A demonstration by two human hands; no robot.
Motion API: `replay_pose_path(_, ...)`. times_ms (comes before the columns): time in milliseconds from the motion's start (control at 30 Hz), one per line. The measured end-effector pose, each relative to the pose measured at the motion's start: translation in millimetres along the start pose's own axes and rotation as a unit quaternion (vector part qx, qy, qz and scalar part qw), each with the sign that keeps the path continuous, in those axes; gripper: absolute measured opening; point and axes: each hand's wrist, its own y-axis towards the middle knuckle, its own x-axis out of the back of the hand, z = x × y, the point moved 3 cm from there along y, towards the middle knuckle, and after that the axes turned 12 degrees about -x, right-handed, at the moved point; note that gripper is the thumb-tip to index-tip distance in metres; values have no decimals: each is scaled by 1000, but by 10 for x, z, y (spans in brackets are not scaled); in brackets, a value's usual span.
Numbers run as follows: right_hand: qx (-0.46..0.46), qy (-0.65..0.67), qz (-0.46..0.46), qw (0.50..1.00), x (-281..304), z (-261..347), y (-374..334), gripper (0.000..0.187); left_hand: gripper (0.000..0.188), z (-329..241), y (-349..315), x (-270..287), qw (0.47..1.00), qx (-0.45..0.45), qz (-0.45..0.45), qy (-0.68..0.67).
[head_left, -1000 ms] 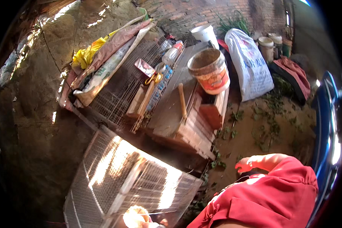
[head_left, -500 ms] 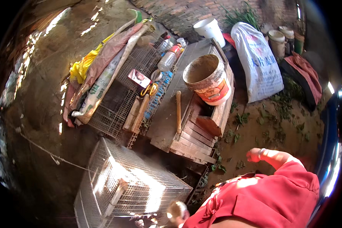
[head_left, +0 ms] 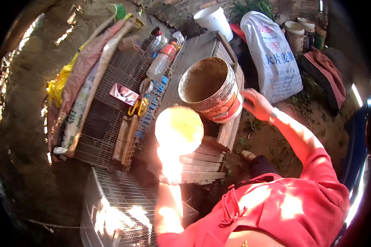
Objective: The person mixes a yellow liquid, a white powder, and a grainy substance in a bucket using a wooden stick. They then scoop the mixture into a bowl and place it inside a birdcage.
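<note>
Above a wooden plank bench (head_left: 202,162) in a dirt yard, the left hand (head_left: 169,158) lifts a round, sunlit yellow bowl (head_left: 179,129); glare hides the fingers, so how it grips cannot be told. The right hand (head_left: 256,103) hovers open and empty just beside a dirty bucket (head_left: 212,88) standing on the bench. A wire cage (head_left: 111,107) holding bottles and yellow-handled scissors (head_left: 139,107) sits to the left.
</note>
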Motion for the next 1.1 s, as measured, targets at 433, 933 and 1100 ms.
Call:
replay_pose_path(433,-10,176,-53,983,-324,-449,1709,55,53,780,2692,-2272,865,64,317,382)
replay_pose_path(933,5,199,-14,980,-271,-432,1797,52,40,903,2767,-2598,932,92,346,59)
replay_pose_path(1100,8,226,-11,974,-272,-419,1801,48,33,961,2813,-2095,883,264,387,0)
